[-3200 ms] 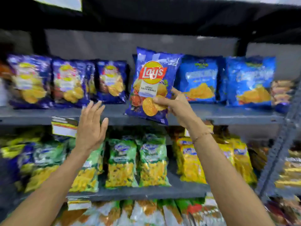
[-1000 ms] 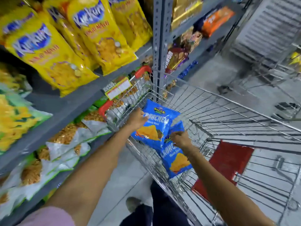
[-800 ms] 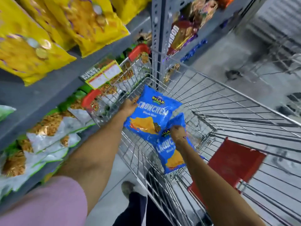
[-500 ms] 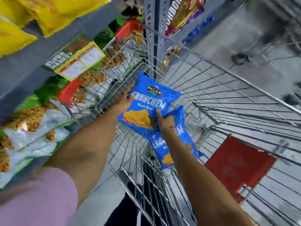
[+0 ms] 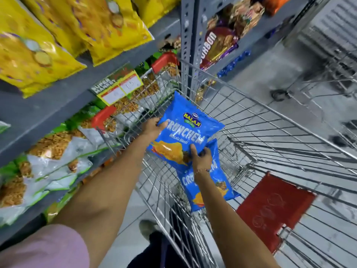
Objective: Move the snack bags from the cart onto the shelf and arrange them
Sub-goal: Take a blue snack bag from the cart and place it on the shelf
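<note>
Across the left of the frame runs the grey shelf (image 5: 48,111), its front edge slanting from lower left to upper centre, with yellow snack bags (image 5: 108,24) overhanging that edge above and green-and-white bags (image 5: 48,161) stacked below. A grey upright post (image 5: 190,45) stands at upper centre, just beyond the cart's far corner.

Filling the right and centre is the wire cart (image 5: 270,132), pushed close along the shelf, its near rim running down toward bottom centre. Its basket is mostly open room: bare wire floor to the right of my hands, with a red flap (image 5: 274,207) at lower right. Grey floor (image 5: 260,74) lies clear at upper right, where a second cart (image 5: 332,74) stands blurred.

At mid-frame, over the cart's left side, I hold two blue snack bags. The upper blue bag (image 5: 189,130) tilts with its top corner toward the post; the lower blue bag (image 5: 210,186) sits partly under it, hanging down inside the basket.

My left hand (image 5: 153,128) has its grip closed on the upper bag's left edge, thumb over the front face. My right hand (image 5: 201,157) pinches where the two bags overlap, fingers curled on the upper bag's lower corner and pressing the lower bag's top; I cannot tell how firmly it has the lower one.
</note>
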`<state>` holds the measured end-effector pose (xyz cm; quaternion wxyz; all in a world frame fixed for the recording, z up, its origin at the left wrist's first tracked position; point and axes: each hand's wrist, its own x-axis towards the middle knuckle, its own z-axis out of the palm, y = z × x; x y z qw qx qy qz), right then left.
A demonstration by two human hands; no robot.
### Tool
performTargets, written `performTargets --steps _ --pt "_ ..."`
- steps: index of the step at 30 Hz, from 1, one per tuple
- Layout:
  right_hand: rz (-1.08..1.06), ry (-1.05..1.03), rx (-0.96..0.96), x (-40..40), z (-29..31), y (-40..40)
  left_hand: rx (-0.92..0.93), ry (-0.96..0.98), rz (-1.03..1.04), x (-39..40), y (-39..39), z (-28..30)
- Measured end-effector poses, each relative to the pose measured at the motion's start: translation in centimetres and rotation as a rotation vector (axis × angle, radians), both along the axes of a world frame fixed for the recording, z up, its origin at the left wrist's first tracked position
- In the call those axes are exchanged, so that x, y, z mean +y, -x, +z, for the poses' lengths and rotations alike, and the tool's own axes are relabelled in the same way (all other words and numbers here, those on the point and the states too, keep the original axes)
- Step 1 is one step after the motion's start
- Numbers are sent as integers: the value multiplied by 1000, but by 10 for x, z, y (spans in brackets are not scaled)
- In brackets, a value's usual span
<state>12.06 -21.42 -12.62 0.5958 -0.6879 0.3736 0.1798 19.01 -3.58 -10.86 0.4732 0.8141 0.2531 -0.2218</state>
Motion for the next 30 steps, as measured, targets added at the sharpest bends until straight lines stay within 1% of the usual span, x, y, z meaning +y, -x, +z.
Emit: performTargets --steps 4,7,10,13,15,18,20,24,27,30 --pt "-29 -34 -129 -5 51 11 -181 -36 -137 5 11 51" --pt "-17 -38 -296 -11 98 14 -319 -20 -142 12 26 100" --pt "25 -19 -461 -16 150 10 -469 23 -85 16 46 167" --pt "94 11 -648 -15 194 2 -619 113 12 21 69 239" --pt "152 -8 -779 -10 241 2 -750 96 63 28 89 288" --pt "242 -10 -984 4 330 13 -902 83 123 44 119 355" --pt "314 -49 -1078 14 378 22 -1001 44 150 56 143 395" --pt "427 -161 -1219 53 466 40 -1173 -134 259 94 183 467" --pt "508 -235 -1292 90 512 43 -1271 -173 300 125 212 516" --pt "585 -306 -1352 134 550 44 -1318 -199 372 163 233 554"
